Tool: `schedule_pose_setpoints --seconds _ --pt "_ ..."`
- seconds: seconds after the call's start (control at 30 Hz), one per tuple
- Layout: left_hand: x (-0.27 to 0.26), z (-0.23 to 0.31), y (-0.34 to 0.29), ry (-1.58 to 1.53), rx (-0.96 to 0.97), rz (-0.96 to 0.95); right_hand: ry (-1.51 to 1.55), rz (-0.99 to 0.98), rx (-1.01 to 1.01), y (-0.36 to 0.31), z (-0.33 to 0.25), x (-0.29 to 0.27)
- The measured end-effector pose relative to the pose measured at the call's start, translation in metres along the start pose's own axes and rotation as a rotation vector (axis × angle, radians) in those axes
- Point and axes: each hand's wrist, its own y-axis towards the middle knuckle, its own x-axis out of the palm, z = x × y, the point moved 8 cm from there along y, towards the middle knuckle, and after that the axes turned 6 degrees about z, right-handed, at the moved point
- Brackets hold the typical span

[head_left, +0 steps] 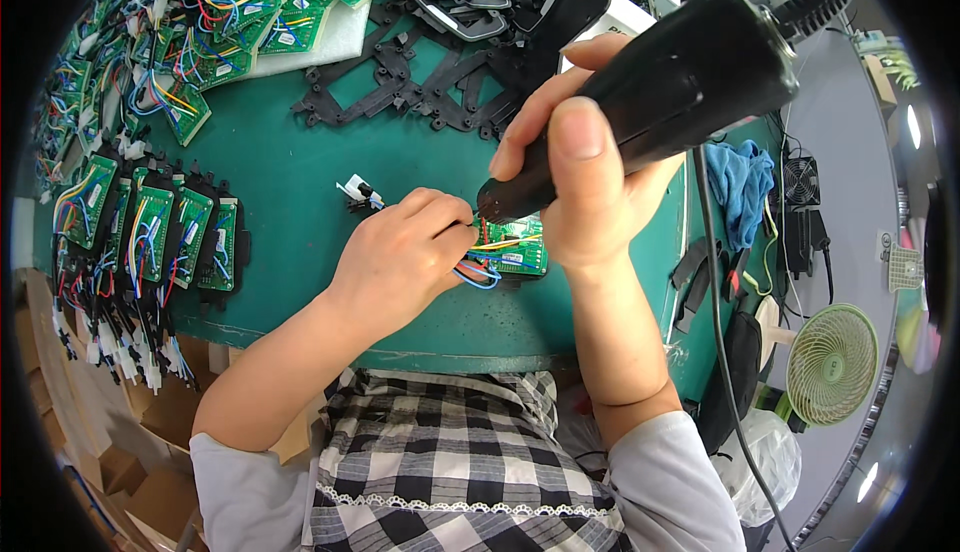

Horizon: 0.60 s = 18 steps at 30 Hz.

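Observation:
My right hand (pixel 590 167) is wrapped round a thick black electric screwdriver (pixel 690 77). Its tapered nose slants down and left over a green circuit board (pixel 527 259), hiding the bit and the board's upper part. At the board's left side my left hand (pixel 395 252) is closed, fingers bent and pressed against it; the thumb and fingertips are mostly hidden. Yellow, red and blue wires (pixel 478 274) loop out beside these fingers. White and black connectors (pixel 358 192) lie on the mat just beyond the left hand. A dark edge shows under the board.
Several wired boards on black frames (pixel 155 222) stand in a row at the left. More loose boards (pixel 240 22) are heaped far left. Black plastic frames (pixel 400 82) lie at the back. A cable (pixel 715 292) hangs on the right, near a blue cloth (pixel 740 187) and a fan (pixel 832 364).

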Motion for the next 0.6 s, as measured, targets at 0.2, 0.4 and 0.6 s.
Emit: schedule_pose_setpoints --seconds 0.2,0.4,0.6 --pt "0.0 0.001 0.0 0.028 0.026 0.007 0.026 -0.055 -0.015 -0.004 -0.003 0.008" --pt "0.002 0.005 0.004 0.039 0.05 -0.033 -0.169 0.205 0.038 0.021 -0.022 -0.049" --pt "0.003 0.011 0.015 0.109 0.006 0.004 -0.085 0.388 -0.234 0.061 -0.051 -0.113"
